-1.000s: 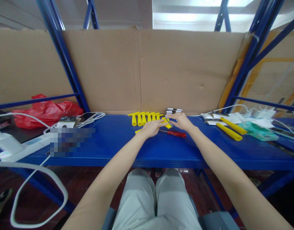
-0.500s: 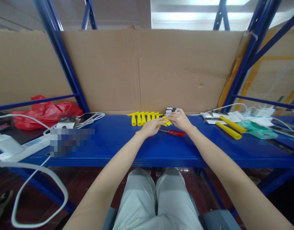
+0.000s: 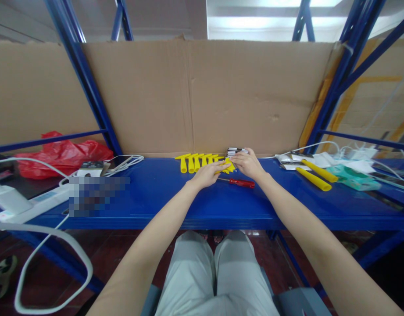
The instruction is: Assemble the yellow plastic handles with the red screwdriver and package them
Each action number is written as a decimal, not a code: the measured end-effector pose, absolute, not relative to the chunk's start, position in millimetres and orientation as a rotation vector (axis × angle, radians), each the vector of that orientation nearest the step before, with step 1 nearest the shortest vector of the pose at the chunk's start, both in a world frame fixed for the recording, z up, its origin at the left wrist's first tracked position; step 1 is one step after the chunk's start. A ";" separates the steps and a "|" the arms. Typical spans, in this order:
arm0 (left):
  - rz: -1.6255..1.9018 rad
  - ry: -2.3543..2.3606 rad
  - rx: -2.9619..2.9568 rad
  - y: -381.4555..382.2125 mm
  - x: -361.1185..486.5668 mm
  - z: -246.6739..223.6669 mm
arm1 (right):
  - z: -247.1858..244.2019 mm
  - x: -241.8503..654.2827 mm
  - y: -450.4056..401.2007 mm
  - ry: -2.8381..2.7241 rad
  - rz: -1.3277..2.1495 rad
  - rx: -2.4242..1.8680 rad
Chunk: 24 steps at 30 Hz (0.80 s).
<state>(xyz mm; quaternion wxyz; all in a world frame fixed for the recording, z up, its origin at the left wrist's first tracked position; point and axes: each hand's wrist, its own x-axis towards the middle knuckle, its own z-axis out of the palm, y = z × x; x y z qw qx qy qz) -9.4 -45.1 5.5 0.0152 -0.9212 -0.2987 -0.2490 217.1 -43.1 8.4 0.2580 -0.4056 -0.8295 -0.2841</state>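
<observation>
My left hand (image 3: 207, 175) reaches over the middle of the blue shelf, its fingers closed around a small yellow piece (image 3: 218, 172) that is mostly hidden. Just right of it, my right hand (image 3: 249, 163) has bent fingers pressed on yellow plastic parts (image 3: 229, 166) lying between the two hands. Behind the left hand several yellow tapered tubes (image 3: 191, 164) stand in a row side by side. A stack of black-and-white pens or markers (image 3: 235, 151) lies behind the right hand. Below the fingers is a red-handled screwdriver (image 3: 242, 183), its shaft pointing left.
Two long yellow tubes (image 3: 314, 179) lie on the shelf (image 3: 162, 199) to the right, beside a green plastic packet (image 3: 353, 177) and white cables. At the left are a red plastic bag (image 3: 63, 156), a white power strip (image 3: 40, 204) and cables. A cardboard sheet (image 3: 202, 96) rises behind.
My right fingertips have drawn slightly right, away from the left fingertips, so more of the yellow parts shows between the hands. The left hand stays nearly still.
</observation>
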 end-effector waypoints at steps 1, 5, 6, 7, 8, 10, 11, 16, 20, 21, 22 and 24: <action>-0.772 -0.933 -2.864 -45.1 -9.2 5.5 | 8.2 217.2 -43.0 -2.245 -0.771 -1.100; -0.761 -0.945 -2.863 -45.5 -8.9 5.7 | 7.4 217.4 -42.6 -2.234 -0.775 -1.109; -0.761 -0.942 -2.864 -45.6 -9.0 5.8 | 7.3 217.4 -42.7 -2.232 -0.777 -1.112; -0.763 -0.938 -2.864 -45.7 -9.1 5.8 | 7.3 217.4 -43.0 -2.230 -0.780 -1.115; -0.766 -0.934 -2.865 -45.8 -9.2 5.9 | 7.4 217.4 -43.3 -2.228 -0.784 -1.116; -0.772 -0.925 -2.864 -45.5 -9.5 5.8 | 7.8 217.4 -44.1 -2.225 -0.793 -1.119; -0.775 -0.924 -2.863 -45.2 -9.7 5.6 | 8.0 217.4 -44.4 -2.224 -0.797 -1.120; -0.805 -0.906 -2.868 -42.8 -9.6 3.7 | 8.3 217.2 -45.1 -2.216 -0.806 -1.124; -0.828 -0.890 -2.870 -44.6 -8.9 4.4 | 8.5 217.6 -45.4 -2.190 -0.823 -1.125; -0.821 -0.908 -2.867 -46.0 -8.7 5.1 | 8.6 217.9 -45.5 -2.180 -0.829 -1.123; -0.810 -0.929 -2.865 -47.7 -8.4 6.0 | 8.7 218.2 -45.5 -2.170 -0.834 -1.122; -0.772 -0.969 -2.862 -51.6 -7.7 8.1 | 8.8 218.8 -45.4 -2.155 -0.842 -1.118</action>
